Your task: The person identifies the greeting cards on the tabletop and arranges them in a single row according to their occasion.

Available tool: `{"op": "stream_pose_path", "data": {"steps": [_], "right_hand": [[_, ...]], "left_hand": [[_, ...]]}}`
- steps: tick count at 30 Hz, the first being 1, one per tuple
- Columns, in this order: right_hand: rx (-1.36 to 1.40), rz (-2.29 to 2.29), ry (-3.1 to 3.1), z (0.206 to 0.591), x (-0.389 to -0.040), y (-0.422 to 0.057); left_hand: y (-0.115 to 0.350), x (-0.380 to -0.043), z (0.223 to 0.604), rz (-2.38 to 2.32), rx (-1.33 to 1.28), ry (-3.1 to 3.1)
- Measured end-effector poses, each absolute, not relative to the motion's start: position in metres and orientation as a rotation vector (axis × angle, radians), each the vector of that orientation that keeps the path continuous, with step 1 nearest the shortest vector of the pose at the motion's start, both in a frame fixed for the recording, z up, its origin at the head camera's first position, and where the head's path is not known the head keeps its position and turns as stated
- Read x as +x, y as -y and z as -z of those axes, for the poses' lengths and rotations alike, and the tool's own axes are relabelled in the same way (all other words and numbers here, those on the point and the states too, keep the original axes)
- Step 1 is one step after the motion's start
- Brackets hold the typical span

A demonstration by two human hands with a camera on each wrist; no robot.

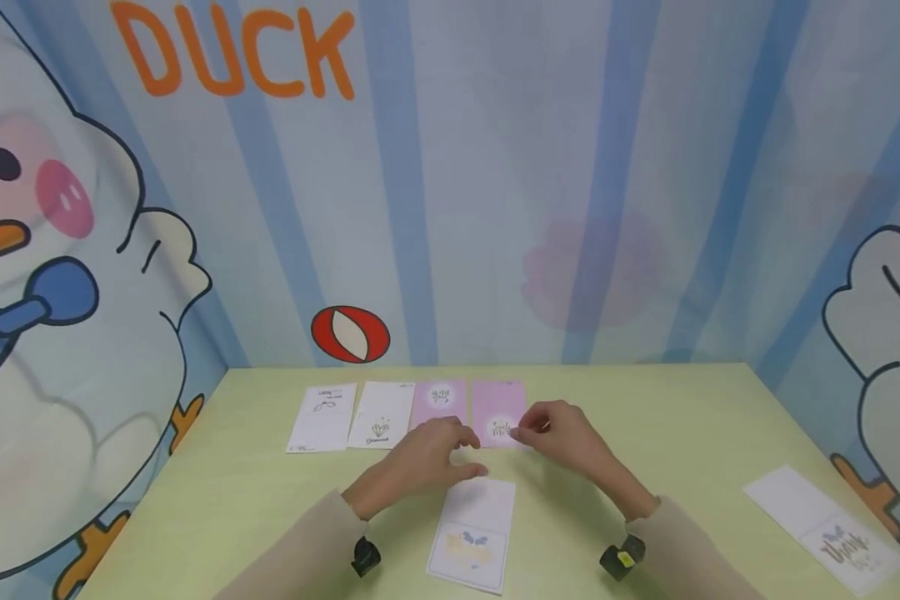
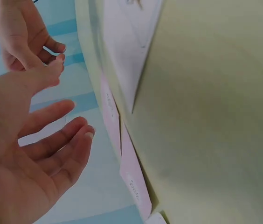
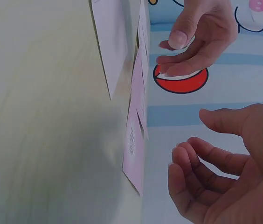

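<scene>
My left hand (image 1: 427, 457) hovers between the row of cards and a white card (image 1: 476, 508) printed with blue and pale yellow; its thumb and fingers are apart and hold nothing. Over the lower right corner of the right-hand pink card (image 1: 495, 400) is my right hand (image 1: 562, 437), fingers loosely bent. The right wrist view shows that hand (image 3: 215, 182) with nothing between thumb and fingers. Another pink card (image 1: 438, 398) sits beside the first, its lower part hidden behind the left hand. Left of it lie a white card with a diamond print (image 1: 381, 408) and a white card (image 1: 322, 421) with small dark print.
A white "thank" card (image 1: 828, 533) lies slanted near the right edge of the pale yellow-green table (image 1: 667, 467). A blue striped cloth backdrop (image 1: 480, 183) with cartoon ducks rises behind the table and at both sides.
</scene>
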State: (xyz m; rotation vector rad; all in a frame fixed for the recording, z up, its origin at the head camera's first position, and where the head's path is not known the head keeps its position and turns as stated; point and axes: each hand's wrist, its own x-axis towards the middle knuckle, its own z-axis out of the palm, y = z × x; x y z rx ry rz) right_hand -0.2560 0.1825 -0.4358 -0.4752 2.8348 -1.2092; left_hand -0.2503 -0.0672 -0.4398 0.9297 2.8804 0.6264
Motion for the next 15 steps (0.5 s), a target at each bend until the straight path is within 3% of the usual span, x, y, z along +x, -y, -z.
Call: {"op": "stream_pose_path", "data": {"steps": [15], "right_hand": [[-0.752, 0.882, -2.846, 0.443, -0.213, -0.158]], "left_hand": [[0.075, -0.221, 0.449, -0.205, 0.989, -2.815]]}}
